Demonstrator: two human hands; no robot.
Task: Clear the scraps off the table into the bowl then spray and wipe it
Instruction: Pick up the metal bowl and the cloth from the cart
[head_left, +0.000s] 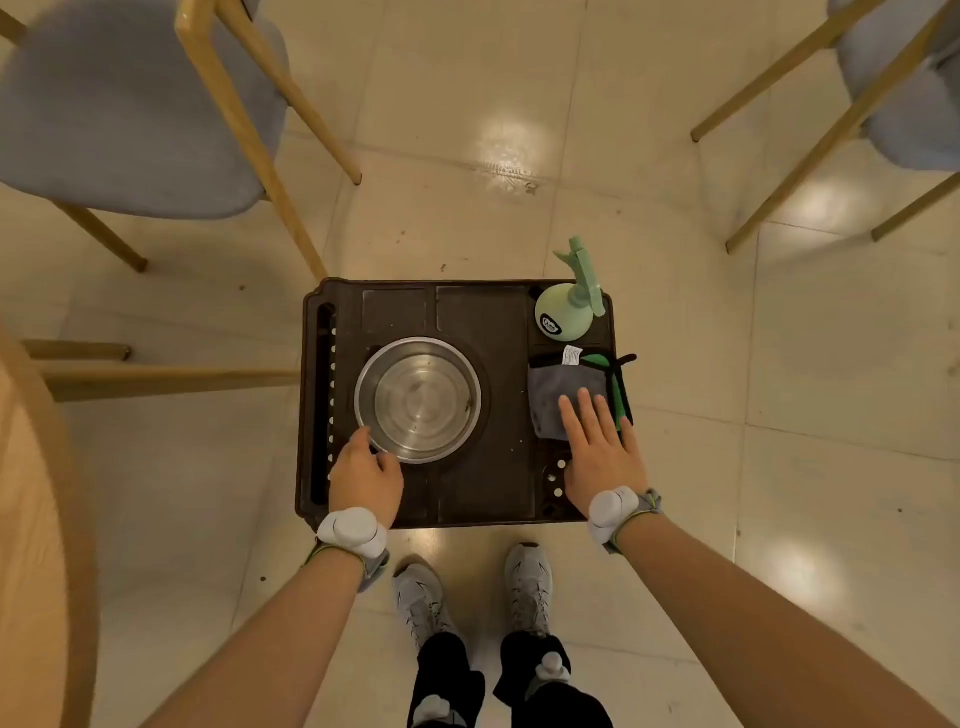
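Note:
A steel bowl (418, 399) sits in the middle of a dark brown cart top (467, 312). My left hand (366, 475) pinches the bowl's near-left rim between thumb and fingers. A grey cloth (558, 387) lies at the cart's right side, and my right hand (597, 447) rests flat on its near edge with fingers straight. A pale green spray bottle (566, 314) stands at the cart's far right corner. A green and black tool (615, 382) lies along the cloth's right side.
A round wooden table edge (47, 493) shows at the far left. Blue-cushioned wooden chairs stand at the upper left (130, 119) and upper right (893, 93). Glossy tiled floor (519, 171) surrounds the cart. My shoes (527, 584) are just behind it.

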